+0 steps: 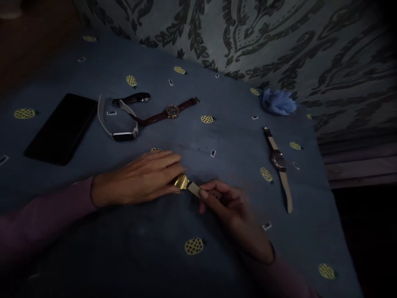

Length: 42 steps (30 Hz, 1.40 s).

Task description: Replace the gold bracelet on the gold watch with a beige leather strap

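Observation:
Between my two hands is a wristwatch with a gold-coloured case, and a pale strap end shows on its right side. My left hand closes on the case from the left, its fingers covering part of the watch. The thumb and fingers of my right hand pinch the pale strap. Another watch lies apart to the right, its pale strap stretched out. Beyond my left hand are a brown-strapped watch, a smartwatch with a light band, and a dark-strapped watch.
A black tablet or large phone lies at the left. Near the patterned wall sits a crumpled blue cloth. The blue tablecloth has a pineapple print, and its edge drops away on the right.

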Available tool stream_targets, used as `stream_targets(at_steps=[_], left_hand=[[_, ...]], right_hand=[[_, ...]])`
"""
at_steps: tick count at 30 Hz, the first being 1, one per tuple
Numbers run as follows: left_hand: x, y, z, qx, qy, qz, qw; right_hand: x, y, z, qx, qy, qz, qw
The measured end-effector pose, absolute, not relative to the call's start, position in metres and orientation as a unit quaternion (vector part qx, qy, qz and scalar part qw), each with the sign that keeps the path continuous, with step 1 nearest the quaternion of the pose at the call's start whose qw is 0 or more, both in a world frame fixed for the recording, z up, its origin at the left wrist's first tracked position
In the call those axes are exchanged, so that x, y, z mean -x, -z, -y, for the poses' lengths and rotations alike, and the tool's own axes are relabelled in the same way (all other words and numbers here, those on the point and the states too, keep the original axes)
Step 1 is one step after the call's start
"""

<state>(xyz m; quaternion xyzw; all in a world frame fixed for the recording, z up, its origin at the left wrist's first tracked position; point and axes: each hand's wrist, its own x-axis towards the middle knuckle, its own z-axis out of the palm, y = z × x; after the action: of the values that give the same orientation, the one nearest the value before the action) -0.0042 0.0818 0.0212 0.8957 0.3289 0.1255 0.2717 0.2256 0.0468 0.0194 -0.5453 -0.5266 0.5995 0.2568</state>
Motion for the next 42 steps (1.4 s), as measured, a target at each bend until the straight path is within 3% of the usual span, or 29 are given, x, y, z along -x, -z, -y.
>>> stream_targets(at_steps=[42], left_hand=[[0.0041, -0.0185, -0.0816, -0.898, -0.140, -0.330, 0.256]], right_hand=[[-0.2247, -0.0176, -0.0457, 0.547, -0.575, 0.554, 0.251]])
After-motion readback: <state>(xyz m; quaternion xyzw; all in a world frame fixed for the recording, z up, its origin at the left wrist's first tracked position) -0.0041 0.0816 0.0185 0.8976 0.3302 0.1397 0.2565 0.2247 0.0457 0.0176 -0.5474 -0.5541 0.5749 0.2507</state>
